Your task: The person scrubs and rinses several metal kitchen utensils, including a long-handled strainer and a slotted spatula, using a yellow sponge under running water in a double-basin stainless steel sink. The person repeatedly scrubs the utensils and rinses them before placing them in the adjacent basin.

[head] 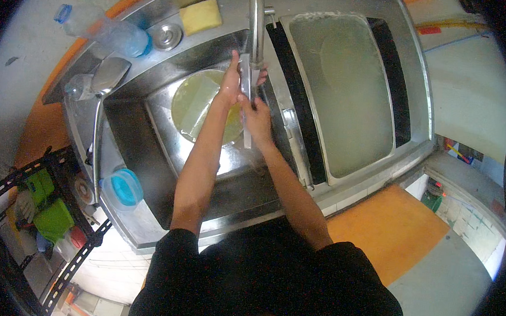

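Note:
Beneath the metal faucet (256, 23), I hold a thin, pale, flat piece (246, 73) seen nearly edge-on; its exact kind cannot be told. My left hand (230, 85) grips its upper part, thumb pointing up and fingertips showing on the far side. Lower down, my right hand (257, 120) has its fingers closed on the same piece. Under both hands is a stainless steel sink basin (133, 129). A round vessel of yellowish liquid (182, 106) stands in it, partly hidden by my left forearm. Something rectangular and translucent, or a reflection, shows in that liquid.
Right of the basin lies a large rectangular tray of cloudy liquid (347, 103). A yellow sponge (201, 16), a round metal lid or strainer (167, 36) and a plastic bottle (113, 34) line the back ledge. A long-handled metal turner (98, 127) and a blue-and-clear tub (125, 187) are leftward.

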Demonstrator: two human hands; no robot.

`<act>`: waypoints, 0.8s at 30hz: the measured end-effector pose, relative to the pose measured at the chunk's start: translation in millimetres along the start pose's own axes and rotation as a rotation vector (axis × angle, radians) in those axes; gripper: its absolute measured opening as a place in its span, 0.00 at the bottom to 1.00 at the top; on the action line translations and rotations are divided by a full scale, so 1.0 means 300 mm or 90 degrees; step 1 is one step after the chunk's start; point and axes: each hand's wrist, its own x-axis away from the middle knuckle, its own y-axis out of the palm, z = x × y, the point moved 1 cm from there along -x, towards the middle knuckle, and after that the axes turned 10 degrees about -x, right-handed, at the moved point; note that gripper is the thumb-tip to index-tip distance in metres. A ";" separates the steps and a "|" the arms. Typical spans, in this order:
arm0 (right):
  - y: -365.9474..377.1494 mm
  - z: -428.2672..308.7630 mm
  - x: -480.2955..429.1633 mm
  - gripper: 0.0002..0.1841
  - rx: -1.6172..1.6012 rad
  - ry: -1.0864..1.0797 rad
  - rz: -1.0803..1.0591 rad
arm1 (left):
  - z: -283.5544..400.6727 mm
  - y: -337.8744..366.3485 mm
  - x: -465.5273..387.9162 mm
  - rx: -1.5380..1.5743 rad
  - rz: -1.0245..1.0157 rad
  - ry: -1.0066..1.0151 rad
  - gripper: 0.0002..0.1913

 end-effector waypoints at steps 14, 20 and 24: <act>-0.009 0.151 0.006 0.22 -0.220 0.050 -0.028 | 0.050 0.043 -0.044 -0.111 -0.011 0.079 0.33; -0.057 0.034 0.091 0.20 -0.262 0.062 -0.043 | 0.048 0.064 -0.014 0.089 -0.287 -0.063 0.40; -0.134 -0.026 0.215 0.15 0.003 -0.008 -0.015 | -0.029 0.080 0.111 -0.054 0.032 0.076 0.37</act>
